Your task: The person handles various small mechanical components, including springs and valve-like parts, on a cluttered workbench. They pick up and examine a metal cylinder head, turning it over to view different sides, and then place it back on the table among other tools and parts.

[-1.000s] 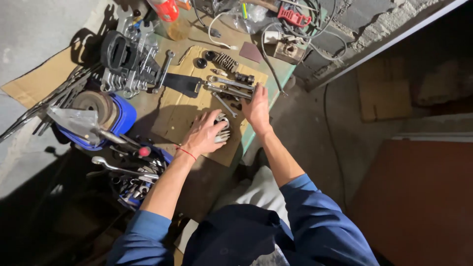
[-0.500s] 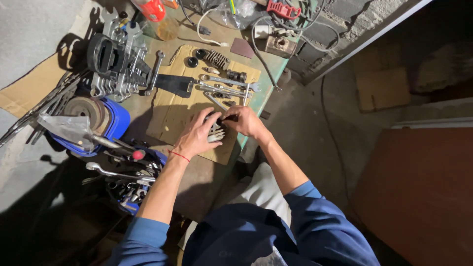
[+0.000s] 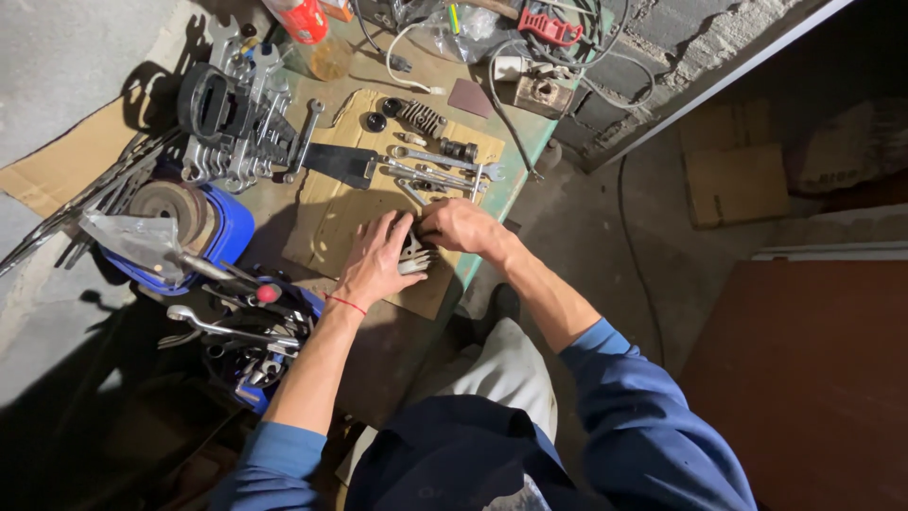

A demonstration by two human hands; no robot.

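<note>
Since the earlier frames the right hand [image 3: 456, 227] has come back from the row of tools at the far edge of the cardboard and now meets the left hand [image 3: 375, 265] over a small finned metal part [image 3: 414, 255]. The left hand lies palm down, fingers spread and lightly curled, cupping the part from its near-left side. The right hand is closed loosely at the part's far-right edge, fingertips pinched on or at it; whether it also holds a small tool cannot be told. The part rests on the cardboard sheet [image 3: 326, 222], directly between the two hands. Just beyond the right hand lie wrenches [image 3: 440, 170], a coil spring [image 3: 421, 117] and a small black cylinder [image 3: 459, 149]. Left of the left hand stand a blue tub [image 3: 232, 227] and a heap of spanners [image 3: 232, 331]. Judged step: fitting or adjusting something on the part while steadying it. The next move calls for a firm left-hand brace and fine fingertip control on the right.
</note>
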